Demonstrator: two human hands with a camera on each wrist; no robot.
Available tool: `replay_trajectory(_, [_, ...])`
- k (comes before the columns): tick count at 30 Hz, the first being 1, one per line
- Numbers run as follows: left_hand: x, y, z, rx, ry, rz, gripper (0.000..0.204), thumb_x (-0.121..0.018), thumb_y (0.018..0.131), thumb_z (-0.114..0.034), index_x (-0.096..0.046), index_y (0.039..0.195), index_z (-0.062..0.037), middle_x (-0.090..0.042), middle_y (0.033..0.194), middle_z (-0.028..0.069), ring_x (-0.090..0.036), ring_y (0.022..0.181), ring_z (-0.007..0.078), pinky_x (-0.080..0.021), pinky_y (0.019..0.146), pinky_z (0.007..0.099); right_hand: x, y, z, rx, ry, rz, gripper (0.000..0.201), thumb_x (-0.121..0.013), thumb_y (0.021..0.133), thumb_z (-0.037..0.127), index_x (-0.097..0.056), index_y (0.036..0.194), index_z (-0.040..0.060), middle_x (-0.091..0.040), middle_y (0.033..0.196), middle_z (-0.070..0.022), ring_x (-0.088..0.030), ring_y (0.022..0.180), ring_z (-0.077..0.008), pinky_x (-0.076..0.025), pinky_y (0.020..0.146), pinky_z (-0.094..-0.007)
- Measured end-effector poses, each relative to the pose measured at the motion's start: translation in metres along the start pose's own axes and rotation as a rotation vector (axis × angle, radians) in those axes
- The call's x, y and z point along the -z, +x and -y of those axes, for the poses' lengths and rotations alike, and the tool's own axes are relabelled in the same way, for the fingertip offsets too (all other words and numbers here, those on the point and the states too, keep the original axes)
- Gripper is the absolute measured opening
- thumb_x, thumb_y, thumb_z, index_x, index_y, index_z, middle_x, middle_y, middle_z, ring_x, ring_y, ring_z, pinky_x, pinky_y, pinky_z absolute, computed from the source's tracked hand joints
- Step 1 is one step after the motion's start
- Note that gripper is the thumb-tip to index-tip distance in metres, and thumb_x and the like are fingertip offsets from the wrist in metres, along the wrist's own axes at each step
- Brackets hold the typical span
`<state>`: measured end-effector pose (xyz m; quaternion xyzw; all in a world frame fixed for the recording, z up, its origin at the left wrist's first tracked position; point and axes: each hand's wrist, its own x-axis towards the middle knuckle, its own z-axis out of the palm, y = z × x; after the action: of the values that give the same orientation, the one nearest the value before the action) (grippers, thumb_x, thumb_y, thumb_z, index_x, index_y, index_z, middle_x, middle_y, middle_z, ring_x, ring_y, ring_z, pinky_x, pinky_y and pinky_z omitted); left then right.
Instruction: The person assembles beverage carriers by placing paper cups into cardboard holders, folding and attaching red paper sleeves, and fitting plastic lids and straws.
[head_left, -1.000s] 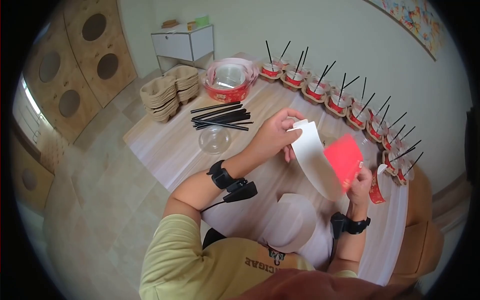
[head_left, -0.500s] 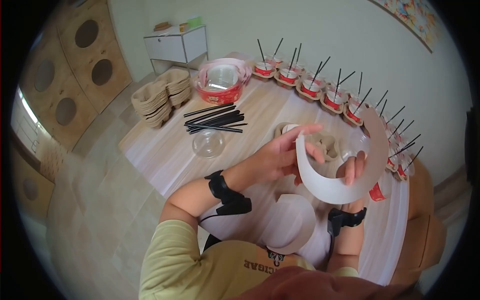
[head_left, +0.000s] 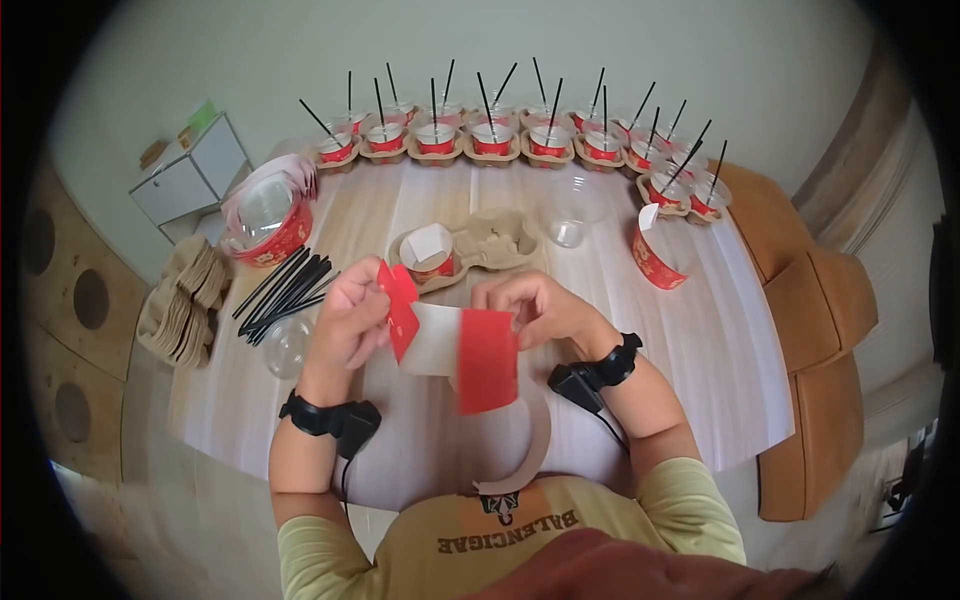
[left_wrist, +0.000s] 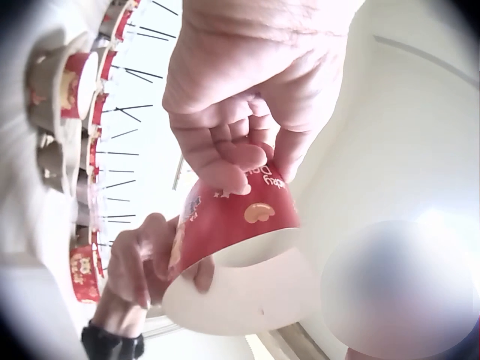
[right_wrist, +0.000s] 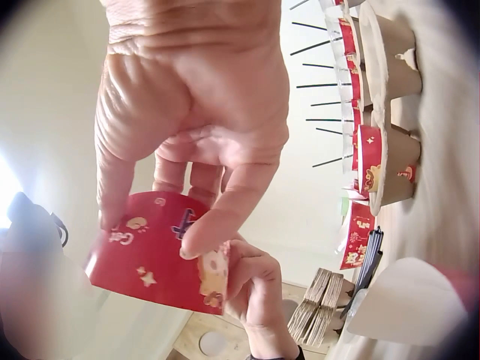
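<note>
My left hand [head_left: 350, 315] and right hand [head_left: 540, 310] hold a curved paper cup sleeve [head_left: 488, 360] between them, above the table near my chest. Its printed outside is red and its inside white. Both ends bend round, with the white inside showing in the middle. In the left wrist view, my left fingers and thumb pinch the sleeve [left_wrist: 240, 210] at its upper edge. The right wrist view has my right thumb and fingers gripping the red side [right_wrist: 157, 255]. A second pale curved sleeve [head_left: 538, 440] lies at the table edge below my hands.
Beyond my hands is a pulp cup carrier [head_left: 500, 240] with one cup [head_left: 430, 265]. Clear cups [head_left: 575, 205] and a red sleeve [head_left: 655, 255] lie to the right. Leftward are black straws [head_left: 285, 290], stacked carriers [head_left: 180, 305] and a red tub [head_left: 270, 235]. Filled carriers [head_left: 490, 150] line the back.
The head view has swung round to face the back row. The sleeve, spread as a white crescent half a second ago, is now bent with red ends showing, and both hands hold it.
</note>
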<state>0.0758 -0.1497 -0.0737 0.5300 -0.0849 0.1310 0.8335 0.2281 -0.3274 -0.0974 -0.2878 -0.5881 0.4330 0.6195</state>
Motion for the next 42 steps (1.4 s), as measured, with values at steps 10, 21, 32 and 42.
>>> replay_trajectory(10, [0.004, -0.006, -0.022, 0.143, 0.292, 0.029, 0.011, -0.060, 0.077, -0.009, -0.052, 0.083, -0.0041, -0.053, 0.071, -0.0025, -0.045, 0.056, 0.0013, -0.034, 0.048, 0.0155, 0.011, -0.006, 0.002, -0.341, -0.056, -0.145, 0.020, -0.063, 0.075, 0.012, -0.050, 0.065, -0.0002, -0.048, 0.072, -0.0047, -0.049, 0.062, -0.0101, -0.041, 0.053, -0.0225])
replay_trajectory(21, [0.003, 0.006, 0.001, 0.302, 0.654, 0.006, 0.012, -0.062, 0.077, -0.008, -0.058, 0.087, -0.0034, -0.053, 0.073, -0.0070, -0.043, 0.064, -0.0017, -0.035, 0.056, 0.0148, -0.003, 0.009, -0.004, -0.501, -0.326, -0.289, 0.021, -0.053, 0.086, 0.018, -0.055, 0.072, 0.0025, -0.052, 0.062, 0.0020, -0.049, 0.053, -0.0041, -0.040, 0.050, -0.0191])
replay_trajectory(32, [0.001, 0.007, 0.010, 0.248, 0.821, -0.077, 0.013, -0.061, 0.076, -0.005, -0.060, 0.089, -0.0026, -0.054, 0.069, -0.0061, -0.044, 0.061, -0.0008, -0.036, 0.053, 0.0152, -0.010, 0.011, -0.006, -0.478, -0.474, -0.379, 0.022, -0.048, 0.088, 0.018, -0.057, 0.082, -0.0014, -0.054, 0.066, -0.0003, -0.050, 0.054, -0.0055, -0.043, 0.050, -0.0200])
replay_trajectory(42, [0.002, 0.007, 0.012, 0.274, 0.800, -0.012, 0.015, -0.062, 0.076, -0.005, -0.060, 0.090, -0.0013, -0.055, 0.072, -0.0056, -0.045, 0.065, -0.0005, -0.037, 0.055, 0.0155, -0.011, 0.011, -0.007, -0.450, -0.493, -0.359, 0.021, -0.045, 0.089, 0.015, -0.056, 0.082, -0.0013, -0.054, 0.067, -0.0003, -0.050, 0.056, -0.0058, -0.042, 0.052, -0.0201])
